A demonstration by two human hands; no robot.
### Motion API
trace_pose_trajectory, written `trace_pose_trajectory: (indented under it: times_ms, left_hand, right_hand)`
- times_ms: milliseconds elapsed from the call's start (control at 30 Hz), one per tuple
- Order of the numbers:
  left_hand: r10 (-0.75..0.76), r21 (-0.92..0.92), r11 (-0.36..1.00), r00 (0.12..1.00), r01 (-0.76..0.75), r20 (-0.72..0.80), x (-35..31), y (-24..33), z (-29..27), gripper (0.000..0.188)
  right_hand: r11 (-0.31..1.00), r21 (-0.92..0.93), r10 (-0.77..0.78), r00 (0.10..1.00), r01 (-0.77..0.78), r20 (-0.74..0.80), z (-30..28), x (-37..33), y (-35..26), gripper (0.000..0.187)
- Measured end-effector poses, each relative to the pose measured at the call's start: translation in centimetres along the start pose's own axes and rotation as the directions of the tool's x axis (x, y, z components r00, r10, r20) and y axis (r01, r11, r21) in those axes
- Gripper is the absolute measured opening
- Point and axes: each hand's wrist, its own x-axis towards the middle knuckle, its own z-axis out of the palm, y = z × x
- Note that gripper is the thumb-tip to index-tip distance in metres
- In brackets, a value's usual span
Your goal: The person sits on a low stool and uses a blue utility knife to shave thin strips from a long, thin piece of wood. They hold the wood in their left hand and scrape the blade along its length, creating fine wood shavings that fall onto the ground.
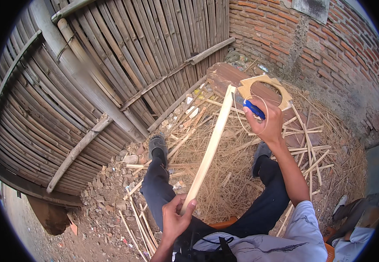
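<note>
My left hand point(177, 218) is closed round the lower end of a long, flat, pale bamboo strip point(209, 155), thumb along its face. The strip slants up and away from my lap, its far end close to my right hand point(266, 122). In that hand's closed fingers is a knife with a blue handle point(254, 109), its short dark blade pointing left beside the strip's upper end. A thin shaving point(245, 125) curls in a loop around the knife and my right fingers. Whether the blade touches the strip I cannot tell.
Shavings point(218, 192) cover the ground between my feet, with several loose strips point(312, 157) to the right. Ahead lies a brown board point(220, 81), near a pale panel with a round hole point(246, 89). A bamboo fence point(154, 56) and brick wall point(268, 30) stand close. Someone's leg point(351, 212) shows at right.
</note>
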Motion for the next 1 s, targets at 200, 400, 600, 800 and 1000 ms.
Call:
trace_pose_trajectory:
  times_ms: [200,400,600,800,1000]
  left_hand:
    - [0.057,0.047,0.997,0.99,-0.064,0.127,1.8,0.0,0.3,0.039]
    - [0.154,-0.12,0.984,0.97,-0.133,0.187,5.0,-0.1,1.4,0.04]
    - [0.143,-0.254,0.963,0.973,-0.094,0.183,7.3,4.2,4.5,0.035]
    - [0.137,-0.237,0.966,0.979,-0.098,0.151,6.8,3.9,5.5,0.034]
    - [0.138,-0.179,0.977,0.983,-0.116,0.117,6.0,3.4,4.6,0.033]
  right_hand:
    - [0.999,0.029,-0.033,0.999,0.034,-0.035,-0.1,-0.3,0.4,0.025]
    - [0.998,0.062,-0.034,0.999,0.035,-0.004,-0.4,-0.3,-0.2,0.023]
    - [0.993,0.073,-0.088,0.996,0.088,-0.005,-0.5,-0.8,-0.8,0.024]
    - [0.995,0.022,-0.095,0.995,0.095,-0.038,-0.4,-1.7,-1.0,0.026]
    - [0.996,-0.001,-0.092,0.996,0.092,0.001,0.3,-2.3,-1.0,0.026]
